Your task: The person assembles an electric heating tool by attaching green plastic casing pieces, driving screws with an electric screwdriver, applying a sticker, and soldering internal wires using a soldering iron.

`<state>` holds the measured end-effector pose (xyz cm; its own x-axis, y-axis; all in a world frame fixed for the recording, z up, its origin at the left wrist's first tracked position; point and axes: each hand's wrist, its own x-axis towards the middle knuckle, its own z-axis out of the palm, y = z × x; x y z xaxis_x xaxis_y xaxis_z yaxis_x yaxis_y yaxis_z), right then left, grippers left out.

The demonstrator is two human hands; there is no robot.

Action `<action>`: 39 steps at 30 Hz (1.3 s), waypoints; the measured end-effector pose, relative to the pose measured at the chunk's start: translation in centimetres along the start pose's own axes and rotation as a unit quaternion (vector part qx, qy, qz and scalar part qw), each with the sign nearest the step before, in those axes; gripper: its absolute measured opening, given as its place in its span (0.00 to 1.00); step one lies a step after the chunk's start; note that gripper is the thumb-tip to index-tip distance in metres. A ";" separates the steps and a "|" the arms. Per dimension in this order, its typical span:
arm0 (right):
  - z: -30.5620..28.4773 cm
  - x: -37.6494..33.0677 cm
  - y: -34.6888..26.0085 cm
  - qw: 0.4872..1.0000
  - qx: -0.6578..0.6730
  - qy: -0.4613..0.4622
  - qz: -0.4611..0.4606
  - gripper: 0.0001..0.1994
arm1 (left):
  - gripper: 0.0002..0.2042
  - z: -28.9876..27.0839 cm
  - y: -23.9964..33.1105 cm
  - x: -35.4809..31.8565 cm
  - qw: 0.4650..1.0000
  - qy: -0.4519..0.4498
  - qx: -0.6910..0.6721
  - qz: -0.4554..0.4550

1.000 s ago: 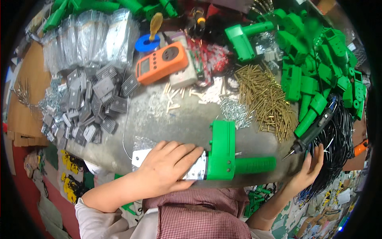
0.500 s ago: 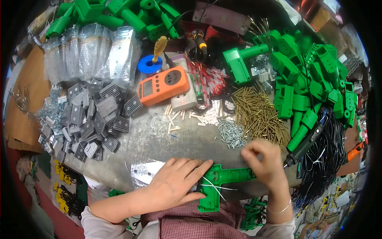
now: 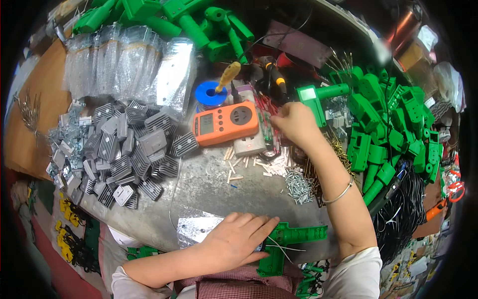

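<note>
A green plastic T-shaped housing (image 3: 289, 246) with white wires lies at the near edge of the grey desk (image 3: 219, 192). The left hand (image 3: 236, 239) presses flat on it, fingers spread. The right hand (image 3: 294, 124), fingers curled, reaches beside the orange rectangular meter (image 3: 225, 123); whether it holds anything, I cannot tell.

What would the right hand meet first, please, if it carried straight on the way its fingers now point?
The right hand points up and left over the table. Straight on, it would probably first meet the black-handled tool with the yellow band, then the blue spool; height above them is hard to judge.
</note>
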<state>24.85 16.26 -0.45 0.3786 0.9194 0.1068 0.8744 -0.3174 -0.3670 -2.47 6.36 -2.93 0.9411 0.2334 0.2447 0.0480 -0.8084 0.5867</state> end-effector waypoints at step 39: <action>0.3 -1.5 -1.6 0.999 -0.012 -0.044 -0.002 0.10 | 0.06 -2.1 0.7 -3.4 0.868 0.336 -0.328 -0.162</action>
<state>22.78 15.51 -0.34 0.3483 0.9371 0.0252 0.8830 -0.3189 -0.3444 -6.35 6.14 -1.69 0.4949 0.8321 0.2503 -0.1356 -0.2106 0.9681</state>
